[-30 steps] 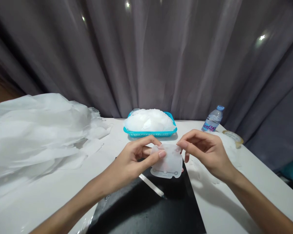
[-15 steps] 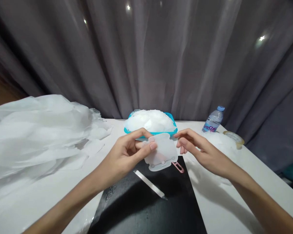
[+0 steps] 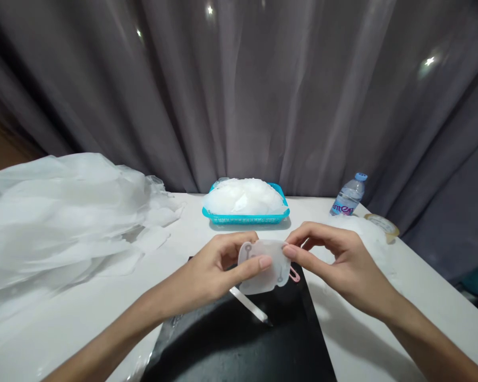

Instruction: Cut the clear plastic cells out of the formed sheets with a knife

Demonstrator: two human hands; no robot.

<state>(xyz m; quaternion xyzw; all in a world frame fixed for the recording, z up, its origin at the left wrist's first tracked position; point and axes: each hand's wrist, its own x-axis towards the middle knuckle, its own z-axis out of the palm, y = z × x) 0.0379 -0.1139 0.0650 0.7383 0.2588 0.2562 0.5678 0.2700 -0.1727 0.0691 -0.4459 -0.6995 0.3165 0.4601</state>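
Note:
A small translucent white plastic piece point(image 3: 267, 273) with a wavy outline and grey ring-like marks near its corners is held up above the black mat. My left hand point(image 3: 219, 270) grips its left side, thumb across the front and fingers behind. At the upper right corner, my right hand point(image 3: 334, 260) pinches the same piece between thumb and fingertips. Below them a slim white pen-like tool point(image 3: 252, 306) with a dark tip lies slantwise on the black mat point(image 3: 242, 350). A pink slotted handle point(image 3: 295, 274) shows behind the piece, the rest of it hidden.
A turquoise basket point(image 3: 247, 218) heaped with white fluffy stuffing point(image 3: 245, 196) stands at the back. Crumpled white sheets point(image 3: 63, 212) cover the left side. To the right are a water bottle point(image 3: 348, 195), more white stuffing point(image 3: 366, 239) and a tape roll point(image 3: 384, 226). A grey curtain point(image 3: 239, 95) hangs behind.
My right hand has come left and down and now grips the plastic piece's corner. The piece has been lowered and turned, and its ring marks now sit differently.

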